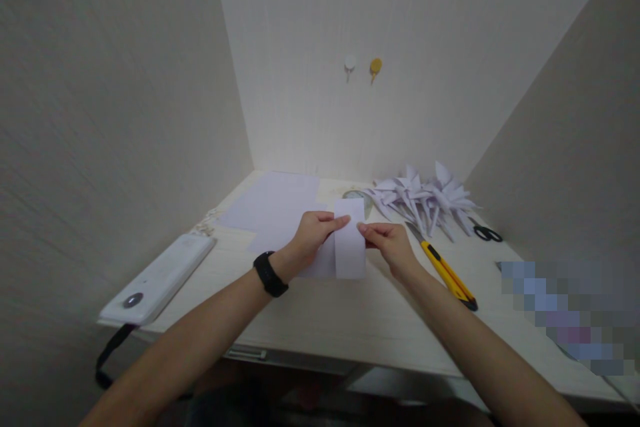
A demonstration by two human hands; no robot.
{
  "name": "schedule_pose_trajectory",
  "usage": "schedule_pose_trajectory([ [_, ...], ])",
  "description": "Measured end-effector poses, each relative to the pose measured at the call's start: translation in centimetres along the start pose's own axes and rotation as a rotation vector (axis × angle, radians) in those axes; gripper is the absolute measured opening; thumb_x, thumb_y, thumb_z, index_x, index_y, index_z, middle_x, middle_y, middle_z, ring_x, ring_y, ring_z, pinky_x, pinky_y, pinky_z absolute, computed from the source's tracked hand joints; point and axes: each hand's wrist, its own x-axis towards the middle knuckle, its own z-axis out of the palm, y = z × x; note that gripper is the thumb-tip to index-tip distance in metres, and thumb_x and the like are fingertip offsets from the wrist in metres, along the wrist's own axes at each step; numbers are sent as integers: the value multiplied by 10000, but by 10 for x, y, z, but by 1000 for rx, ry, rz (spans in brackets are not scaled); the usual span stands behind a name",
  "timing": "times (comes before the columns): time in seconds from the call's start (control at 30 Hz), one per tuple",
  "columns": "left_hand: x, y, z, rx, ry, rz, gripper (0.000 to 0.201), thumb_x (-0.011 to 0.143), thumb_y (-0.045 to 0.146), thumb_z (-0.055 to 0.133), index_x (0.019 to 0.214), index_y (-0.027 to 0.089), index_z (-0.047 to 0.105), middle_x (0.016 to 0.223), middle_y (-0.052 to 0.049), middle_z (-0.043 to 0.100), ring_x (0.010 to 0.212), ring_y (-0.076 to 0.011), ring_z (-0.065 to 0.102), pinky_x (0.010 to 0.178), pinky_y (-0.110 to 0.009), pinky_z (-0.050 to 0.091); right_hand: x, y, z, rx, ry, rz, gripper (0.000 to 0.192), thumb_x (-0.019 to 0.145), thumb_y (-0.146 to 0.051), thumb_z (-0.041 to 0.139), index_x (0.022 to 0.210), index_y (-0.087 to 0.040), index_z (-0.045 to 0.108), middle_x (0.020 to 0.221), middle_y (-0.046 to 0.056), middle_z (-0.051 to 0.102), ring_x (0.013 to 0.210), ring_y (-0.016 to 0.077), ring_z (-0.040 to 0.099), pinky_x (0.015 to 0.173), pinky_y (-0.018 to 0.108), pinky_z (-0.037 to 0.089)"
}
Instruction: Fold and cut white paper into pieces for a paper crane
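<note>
Both my hands hold a narrow white paper strip (349, 250) upright above the pale table (350, 320). My left hand (313, 235), with a black band on its wrist, pinches the strip's left edge near the top. My right hand (390, 243) pinches its right edge. Beneath and behind the strip lie flat white paper sheets (275, 207).
A heap of folded white paper pieces (425, 199) lies at the back right, with black-handled scissors (487, 233) beside it. A yellow utility knife (447, 271) lies right of my right hand. A white device with a black strap (157, 278) sits at the left edge. Walls enclose the table on three sides.
</note>
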Motion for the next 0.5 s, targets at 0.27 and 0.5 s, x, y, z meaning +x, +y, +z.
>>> schedule_pose_trajectory([
  [0.27,3,6,-2,112,32,68,549,575,520,827,467,181,409,441,88,302,431,-46,244,446,-243,144,1,1,-2,-4,-18,8,440,598,-572,794,725,-150,787,654,56,709,606,171,614,658,337,536],
  [0.5,5,4,-3,106,-2,70,516,591,514,817,481,178,441,451,84,327,432,-47,247,445,-246,151,-1,-6,-1,25,-71,78,418,551,-557,823,638,-152,765,621,60,703,591,165,616,651,324,532],
])
